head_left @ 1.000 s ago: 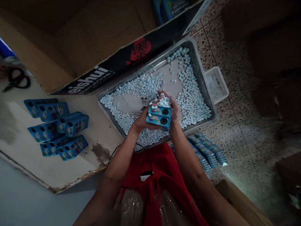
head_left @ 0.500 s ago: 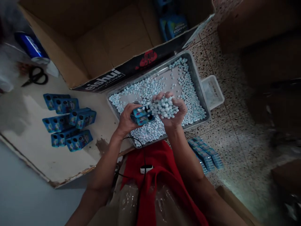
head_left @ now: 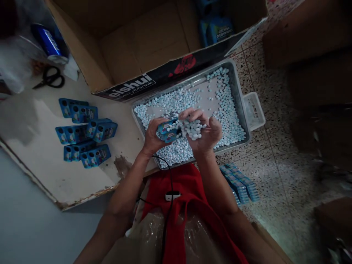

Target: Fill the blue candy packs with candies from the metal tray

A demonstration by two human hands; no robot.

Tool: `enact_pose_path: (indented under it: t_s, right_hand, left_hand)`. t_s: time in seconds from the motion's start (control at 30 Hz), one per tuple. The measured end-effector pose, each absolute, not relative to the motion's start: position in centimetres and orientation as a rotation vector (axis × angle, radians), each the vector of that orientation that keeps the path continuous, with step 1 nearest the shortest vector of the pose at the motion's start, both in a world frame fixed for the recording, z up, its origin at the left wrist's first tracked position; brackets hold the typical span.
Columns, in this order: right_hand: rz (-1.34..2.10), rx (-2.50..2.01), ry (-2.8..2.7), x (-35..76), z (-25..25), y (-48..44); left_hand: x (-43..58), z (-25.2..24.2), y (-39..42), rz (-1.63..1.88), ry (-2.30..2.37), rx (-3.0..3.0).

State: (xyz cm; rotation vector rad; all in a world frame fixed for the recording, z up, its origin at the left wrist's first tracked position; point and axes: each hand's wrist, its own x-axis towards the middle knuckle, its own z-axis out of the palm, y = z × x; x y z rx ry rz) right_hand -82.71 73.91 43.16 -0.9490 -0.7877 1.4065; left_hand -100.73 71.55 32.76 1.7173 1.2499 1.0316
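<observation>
My left hand is closed round two small blue candy boxes, held side by side over the metal tray. Cupped palm up, my right hand carries a heap of pale blue and white candies. Its fingertips point toward the boxes, and several candies lie over the box tops between the two hands. Below them, loose candies of the same kind cover much of the tray floor. The box openings are partly hidden by candies and fingers.
Several blue boxes stand grouped on the table at left. Behind the tray is a large cardboard box with blue packs inside. Scissors and a blue can lie at upper left. Stacked blue packs sit lower right.
The heap in my right hand has shrunk, and candies have moved leftward onto the boxes. My right fingers have tipped toward the boxes. The whole view has shifted slightly.
</observation>
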Motion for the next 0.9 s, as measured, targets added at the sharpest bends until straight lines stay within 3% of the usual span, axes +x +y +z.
enact_pose_path:
  t_s: [0.3,0.43,0.57,0.67,0.9]
  right_hand:
    - [1.186,-1.037,-1.243,-81.9,40.5,72.1]
    - [0.95,-1.297,-1.81,-78.2,37.1,68.2]
    - [0.921,-0.749,-2.679,-77.2,31.7,65.3]
    - [0.989,-0.304,-2.939,-79.4,28.7,64.7]
    - [0.773,-0.433,-2.987,-82.1,26.3,68.1]
  left_hand:
    - [-100.3,29.5,70.9,1.21,1.294,1.574]
    - [-101.7,28.1,70.2,1.261,1.384,1.285]
    - [-103.1,27.6,69.5,1.281,1.463,1.166]
    - [-103.4,27.5,69.0,1.289,1.441,1.159]
    - [-102.0,27.1,69.2,1.306,1.548,0.997]
